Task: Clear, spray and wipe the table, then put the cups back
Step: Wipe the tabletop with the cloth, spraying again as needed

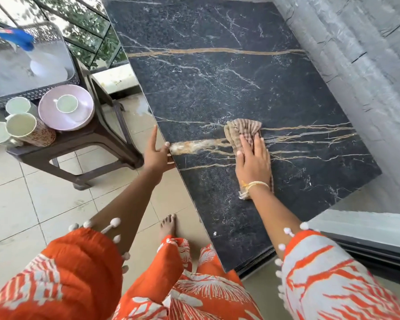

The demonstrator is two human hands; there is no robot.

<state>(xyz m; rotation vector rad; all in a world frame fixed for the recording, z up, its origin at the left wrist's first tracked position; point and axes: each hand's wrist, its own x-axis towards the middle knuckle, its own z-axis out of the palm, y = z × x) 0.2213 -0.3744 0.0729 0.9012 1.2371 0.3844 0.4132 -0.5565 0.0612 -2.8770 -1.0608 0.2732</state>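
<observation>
A crumpled beige and brown checked cloth [241,131] lies on the dark marble-patterned rectangular table top [217,72], near the table's left edge and about midway along its visible length. The right hand [253,159] lies flat on the cloth, palm down, fingers extended and close together, pressing it against the table; a yellow thread band [255,184] circles the wrist, and part of the cloth trails under it. The left hand [158,153] grips the table's left edge just beside the cloth, thumb on top, index finger stretched along the rim, the other fingers curled beneath. Left of the table stands a brown plastic stool [97,144] carrying a pink round plate [79,114] with a small pale green cup [67,103] on it, more pale cups, one of them a dotted tall mug [28,130], beside it. Farther left of the table, a blue-headed spray bottle [15,38] lies on a perforated metal surface [32,93].
</observation>
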